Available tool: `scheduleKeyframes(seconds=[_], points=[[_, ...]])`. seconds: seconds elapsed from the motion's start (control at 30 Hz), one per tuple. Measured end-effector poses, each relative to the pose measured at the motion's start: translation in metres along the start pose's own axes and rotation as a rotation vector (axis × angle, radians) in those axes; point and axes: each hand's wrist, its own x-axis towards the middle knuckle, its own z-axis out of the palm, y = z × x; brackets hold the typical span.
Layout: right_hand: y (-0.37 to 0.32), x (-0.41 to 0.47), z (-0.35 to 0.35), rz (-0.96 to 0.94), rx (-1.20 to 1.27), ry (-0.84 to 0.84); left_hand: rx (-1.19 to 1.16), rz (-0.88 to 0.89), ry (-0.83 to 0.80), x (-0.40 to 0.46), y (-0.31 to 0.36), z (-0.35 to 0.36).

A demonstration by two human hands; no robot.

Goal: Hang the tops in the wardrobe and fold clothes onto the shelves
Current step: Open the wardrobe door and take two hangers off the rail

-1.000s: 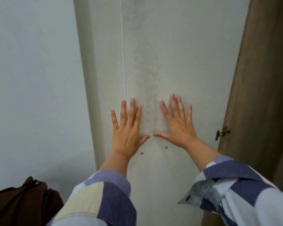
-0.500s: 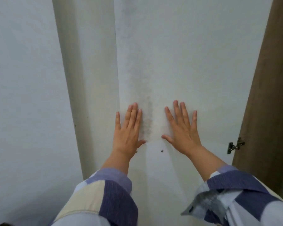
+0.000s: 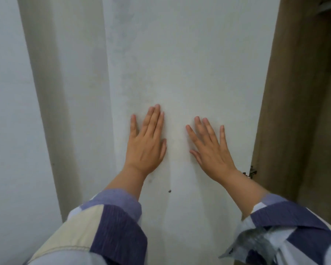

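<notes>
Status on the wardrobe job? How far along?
Done: nothing that shows; no tops or folded clothes in view. In hand: left hand and right hand lie flat, empty, on the white door by its hinge. Left: hanging and folding, apparently all.

The wardrobe door is a tall, flat, off-white panel with a faintly mottled, smudged surface, darkest around where the palms meet it. Both hands lie flat against it, fingers spread and pointing up: the left hand near the door's left edge, the right hand just beside it toward the hinge side. A small dark spot sits on the panel below and between the wrists. Right of the right wrist, a metal hinge joins the door to the brown wooden wardrobe side, whose interior looks dark.
</notes>
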Motion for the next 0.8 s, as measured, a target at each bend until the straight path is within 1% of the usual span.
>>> scheduleKeyframes(seconds=[0.07,0.17,0.2,0.23,0.27,0.33,0.37,0.4,0.5,0.53,0.6,0.67,0.73,0.8], points=[[0.035,0.008,-0.015,0.039,-0.057,0.014,-0.065,0.027,0.051,0.037,0.019,-0.007],[0.109,0.020,-0.051,0.128,-0.225,-0.008,-0.142,0.079,0.104,0.093,0.065,-0.014],[0.126,0.024,-0.060,0.171,-0.275,-0.003,-0.147,0.086,0.101,0.105,0.076,-0.014],[0.155,0.023,-0.077,0.229,-0.361,-0.014,-0.204,0.088,0.121,0.126,0.100,-0.014],[0.180,0.023,-0.095,0.282,-0.430,-0.025,-0.243,0.072,0.122,0.143,0.123,-0.017],[0.207,0.028,-0.121,0.342,-0.477,-0.025,-0.271,0.068,0.077,0.156,0.141,-0.023],[0.222,0.026,-0.136,0.377,-0.544,-0.020,-0.318,0.072,0.077,0.167,0.156,-0.023],[0.240,0.025,-0.151,0.434,-0.610,-0.025,-0.409,0.063,0.082,0.182,0.177,-0.026],[0.292,0.018,-0.192,0.488,-0.790,0.016,-0.706,0.050,0.089,0.219,0.237,-0.043],[0.307,0.018,-0.204,0.536,-0.824,0.025,-0.806,0.063,0.101,0.231,0.255,-0.050],[0.325,0.017,-0.221,0.659,-0.850,0.036,-0.959,0.104,0.099,0.248,0.288,-0.066],[0.347,0.019,-0.231,0.840,-0.798,0.028,-1.086,0.132,0.086,0.266,0.319,-0.080],[0.365,0.019,-0.241,0.930,-0.704,0.008,-1.236,0.154,0.013,0.282,0.347,-0.094],[0.383,0.018,-0.247,1.014,-0.578,-0.015,-1.436,0.139,-0.107,0.297,0.372,-0.106]])
